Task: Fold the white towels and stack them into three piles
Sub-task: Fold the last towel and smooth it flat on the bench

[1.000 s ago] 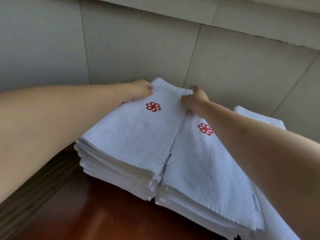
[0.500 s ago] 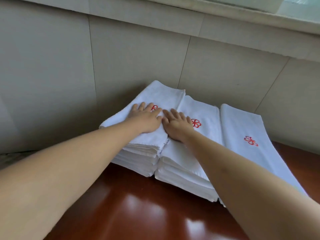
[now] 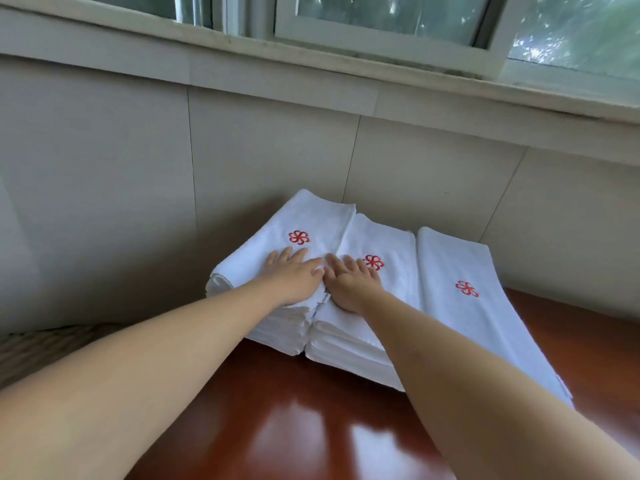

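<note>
Three piles of folded white towels with red flower logos stand side by side against the wall on a red-brown table. My left hand (image 3: pixel 292 277) lies flat, fingers spread, on top of the left pile (image 3: pixel 304 223). Beside it, thumbs nearly touching, my right hand (image 3: pixel 349 282) lies flat on the middle pile (image 3: pixel 391 247). The right pile (image 3: pixel 460 268) is untouched and looks lower than the other two. Neither hand grips anything.
The glossy table (image 3: pixel 294 427) stretches toward me in front of the piles. A tiled wall (image 3: pixel 259 150) rises right behind the towels, with a window sill (image 3: pixel 346 64) above. A woven surface (image 3: pixel 38 348) shows at the left edge.
My hands let go of the far corners of the left pile's top towel and slid back to lie flat on the left and middle piles. The view pulled back and tilted up.
</note>
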{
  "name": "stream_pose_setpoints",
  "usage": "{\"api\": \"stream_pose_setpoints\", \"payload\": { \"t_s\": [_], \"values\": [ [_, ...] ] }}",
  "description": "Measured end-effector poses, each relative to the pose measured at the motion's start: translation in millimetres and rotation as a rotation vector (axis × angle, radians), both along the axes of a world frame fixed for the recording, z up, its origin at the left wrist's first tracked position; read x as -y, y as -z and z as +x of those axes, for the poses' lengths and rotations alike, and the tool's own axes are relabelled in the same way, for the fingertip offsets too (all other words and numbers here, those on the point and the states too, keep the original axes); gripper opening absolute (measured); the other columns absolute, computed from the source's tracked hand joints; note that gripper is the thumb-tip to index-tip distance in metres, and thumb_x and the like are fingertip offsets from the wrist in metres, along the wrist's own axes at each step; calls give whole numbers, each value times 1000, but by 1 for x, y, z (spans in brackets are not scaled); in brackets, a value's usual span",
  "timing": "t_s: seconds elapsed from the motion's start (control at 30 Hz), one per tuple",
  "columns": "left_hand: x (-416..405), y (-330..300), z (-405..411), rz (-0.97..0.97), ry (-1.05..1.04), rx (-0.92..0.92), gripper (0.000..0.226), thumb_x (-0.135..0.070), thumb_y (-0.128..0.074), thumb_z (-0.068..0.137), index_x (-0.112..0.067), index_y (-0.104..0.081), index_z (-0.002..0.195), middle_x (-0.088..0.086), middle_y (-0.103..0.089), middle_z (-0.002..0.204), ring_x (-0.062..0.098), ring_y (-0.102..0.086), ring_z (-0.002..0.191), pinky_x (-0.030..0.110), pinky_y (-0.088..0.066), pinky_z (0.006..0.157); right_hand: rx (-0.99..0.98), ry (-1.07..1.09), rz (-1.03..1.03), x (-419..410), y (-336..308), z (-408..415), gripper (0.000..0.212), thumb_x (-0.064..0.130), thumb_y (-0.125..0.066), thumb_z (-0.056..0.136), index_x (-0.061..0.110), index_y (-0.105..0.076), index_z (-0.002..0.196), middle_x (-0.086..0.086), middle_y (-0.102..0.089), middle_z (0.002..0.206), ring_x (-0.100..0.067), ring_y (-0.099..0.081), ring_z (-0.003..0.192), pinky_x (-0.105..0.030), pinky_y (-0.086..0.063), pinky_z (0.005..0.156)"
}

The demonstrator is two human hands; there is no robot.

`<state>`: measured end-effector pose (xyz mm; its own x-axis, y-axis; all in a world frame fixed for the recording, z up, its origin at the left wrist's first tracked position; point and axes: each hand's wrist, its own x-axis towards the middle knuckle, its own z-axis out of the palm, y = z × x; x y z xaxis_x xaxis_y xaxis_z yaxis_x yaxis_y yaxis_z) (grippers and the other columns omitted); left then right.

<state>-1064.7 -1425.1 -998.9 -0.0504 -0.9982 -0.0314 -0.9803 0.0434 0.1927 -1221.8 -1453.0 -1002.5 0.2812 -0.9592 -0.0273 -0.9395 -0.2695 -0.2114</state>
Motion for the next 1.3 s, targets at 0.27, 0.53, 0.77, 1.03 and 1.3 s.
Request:
{"api": "stream_pose_setpoints", "payload": {
  "t_s": [0.27, 0.53, 0.77, 1.03, 1.3],
  "values": [
    [-92, -56, -69, 94, 143, -159, 49, -39, -42, 106, -28, -39, 154, -3, -32, 164, 24, -33, 148, 40, -28, 120, -130, 27, 72, -98, -41, -70, 60, 50, -24, 107, 30, -13, 162, -5, -9, 170, -29, -10, 156, -51, -10, 125],
    [-135, -109, -186, -32, 320, -200, 62, -38, -50, 103, -24, -29, 160, -3, -21, 168, 21, -27, 152, 34, -26, 117, -103, 206, -69, -158, -92, -207, 63, 51, -31, 106, 24, -17, 162, -7, -20, 168, -28, -20, 153, -49, -21, 123],
    [-149, -96, -314, -3, 491, -192, 66, -36, -55, 101, -22, -28, 160, 0, -16, 169, 24, -25, 152, 37, -28, 118, -133, 376, -65, -201, -79, -343, 65, 52, -36, 104, 26, -21, 161, -4, -18, 168, -25, -16, 154, -45, -17, 124],
    [-134, -43, -448, 4, 613, -41, 62, -36, -54, 97, -27, -36, 156, -6, -18, 167, 24, -26, 150, 46, -38, 114, -93, 566, 14, -234, -20, -489, 63, 51, -42, 101, 28, -26, 157, -1, -25, 165, -27, -23, 151, -45, -22, 120],
    [-111, 24, -549, 58, 602, -232, 51, -40, -53, 98, -25, -46, 146, 0, -42, 152, 27, -51, 131, 42, -48, 103, 220, 848, -299, -236, 31, -605, 30, 22, -57, 94, 10, -52, 120, -10, -52, 125, -35, -55, 114, -39, -41, 79]
  ]
}}
